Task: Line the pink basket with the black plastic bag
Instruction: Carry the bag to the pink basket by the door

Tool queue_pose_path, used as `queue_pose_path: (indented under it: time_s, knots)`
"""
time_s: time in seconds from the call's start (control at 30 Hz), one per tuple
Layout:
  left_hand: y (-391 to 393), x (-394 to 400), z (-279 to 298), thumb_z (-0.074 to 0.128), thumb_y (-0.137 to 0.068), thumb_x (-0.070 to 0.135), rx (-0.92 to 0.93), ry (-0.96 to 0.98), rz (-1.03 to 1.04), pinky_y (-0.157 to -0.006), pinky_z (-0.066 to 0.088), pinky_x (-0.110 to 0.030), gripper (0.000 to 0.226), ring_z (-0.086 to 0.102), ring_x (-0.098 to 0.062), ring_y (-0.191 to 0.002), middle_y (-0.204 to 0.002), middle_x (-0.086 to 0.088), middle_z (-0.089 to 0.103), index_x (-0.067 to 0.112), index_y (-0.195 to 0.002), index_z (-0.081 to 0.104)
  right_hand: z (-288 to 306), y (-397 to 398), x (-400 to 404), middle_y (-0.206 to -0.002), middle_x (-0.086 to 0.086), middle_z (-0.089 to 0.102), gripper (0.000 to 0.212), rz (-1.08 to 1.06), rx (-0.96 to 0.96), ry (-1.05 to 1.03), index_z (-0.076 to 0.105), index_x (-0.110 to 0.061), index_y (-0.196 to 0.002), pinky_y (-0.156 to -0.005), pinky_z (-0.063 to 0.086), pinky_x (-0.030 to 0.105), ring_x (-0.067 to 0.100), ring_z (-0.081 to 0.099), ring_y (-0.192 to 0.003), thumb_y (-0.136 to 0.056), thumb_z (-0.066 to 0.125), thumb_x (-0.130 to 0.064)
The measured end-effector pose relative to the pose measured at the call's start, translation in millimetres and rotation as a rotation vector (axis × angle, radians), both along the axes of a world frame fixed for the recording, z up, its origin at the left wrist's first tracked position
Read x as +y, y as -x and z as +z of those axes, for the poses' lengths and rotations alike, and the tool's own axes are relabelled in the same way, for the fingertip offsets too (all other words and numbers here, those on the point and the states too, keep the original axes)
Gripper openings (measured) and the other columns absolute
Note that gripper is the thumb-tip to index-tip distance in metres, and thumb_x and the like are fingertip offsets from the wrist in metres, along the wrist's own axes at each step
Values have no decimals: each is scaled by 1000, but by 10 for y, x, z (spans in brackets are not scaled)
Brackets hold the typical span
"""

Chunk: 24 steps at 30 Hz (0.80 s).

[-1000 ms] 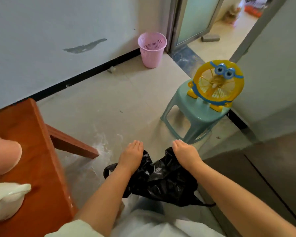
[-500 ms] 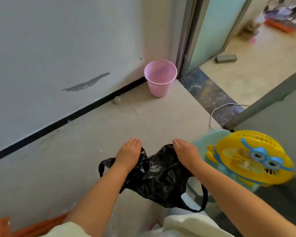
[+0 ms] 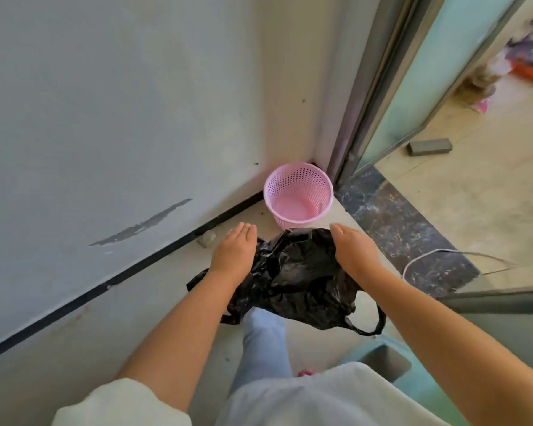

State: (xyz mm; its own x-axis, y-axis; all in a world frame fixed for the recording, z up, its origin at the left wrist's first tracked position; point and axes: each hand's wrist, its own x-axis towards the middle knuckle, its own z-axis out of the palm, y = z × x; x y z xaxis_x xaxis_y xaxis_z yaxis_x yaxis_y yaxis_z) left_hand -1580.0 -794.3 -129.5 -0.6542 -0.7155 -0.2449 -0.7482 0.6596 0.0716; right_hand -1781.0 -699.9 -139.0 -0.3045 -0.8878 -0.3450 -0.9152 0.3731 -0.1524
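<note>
The pink basket (image 3: 299, 195) stands upright and empty on the floor, in the corner where the wall meets the door frame. A crumpled black plastic bag (image 3: 299, 278) hangs in the air just in front of the basket, its top edge near the basket's front rim. My left hand (image 3: 236, 252) grips the bag's left side and my right hand (image 3: 353, 252) grips its right side, palms down. One bag handle loops down at the lower right.
The grey wall (image 3: 105, 118) with a black skirting runs along the left. A glass door (image 3: 428, 87) stands open on the right, over a dark marble threshold (image 3: 406, 235). A white cable (image 3: 428, 256) lies on the floor. A teal stool (image 3: 391, 364) is close at the lower right.
The view has moved forward toward the corner, so the basket is now much closer and its inside shows. Both hands still hold the bag. The yellow fan has left the view.
</note>
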Motion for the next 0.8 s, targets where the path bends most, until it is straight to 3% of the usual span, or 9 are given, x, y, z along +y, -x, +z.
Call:
queue_pose_path:
  time_s: [0.27, 0.53, 0.63, 0.7, 0.8]
  knots:
    - [782, -1855, -271, 30, -97, -2, -4, -161, -90, -119, 18, -29, 53, 18, -21, -146, -157, -12, 21, 3, -147, 16, -204, 801, -1427, -130, 6, 61, 42, -361, -14, -40, 47, -14, -130, -84, 53, 36, 28, 59, -113, -91, 41, 0]
    - [1812, -2771, -784, 38, -93, -5, -128, -321, -68, -112, 35, -34, 58, 30, -21, -141, -154, -8, 30, 11, -146, 23, -789, 1448, -2037, -121, 8, 65, 41, -696, -149, -35, 52, -15, -127, -81, 50, 33, 30, 61, -107, -90, 44, -1]
    - [2134, -2950, -1124, 38, -90, -7, -223, -407, -20, -93, 51, -37, 56, 57, -27, -114, -133, -12, 55, 13, -141, 32, -1159, 1597, -2208, -117, 10, 68, 38, -745, -271, -44, 59, -15, -119, -78, 47, 29, 29, 62, -105, -87, 46, 0]
    - [2314, -3050, -1371, 36, -91, -6, -258, -456, 14, -84, 54, -39, 50, 60, -27, -93, -115, -14, 63, 13, -137, 38, -1406, 1655, -2307, -115, 13, 68, 37, -822, -351, -40, 63, -12, -116, -84, 48, 31, 30, 62, -105, -86, 46, 4]
    - [2468, -3185, -1727, 32, -98, 4, -165, -534, 169, -79, 52, -40, 36, 62, -30, -94, -109, -15, 66, 12, -129, 48, -1749, 1678, -2426, -117, 19, 66, 37, -917, -420, -39, 63, -7, -116, -91, 48, 36, 34, 61, -106, -87, 43, 8]
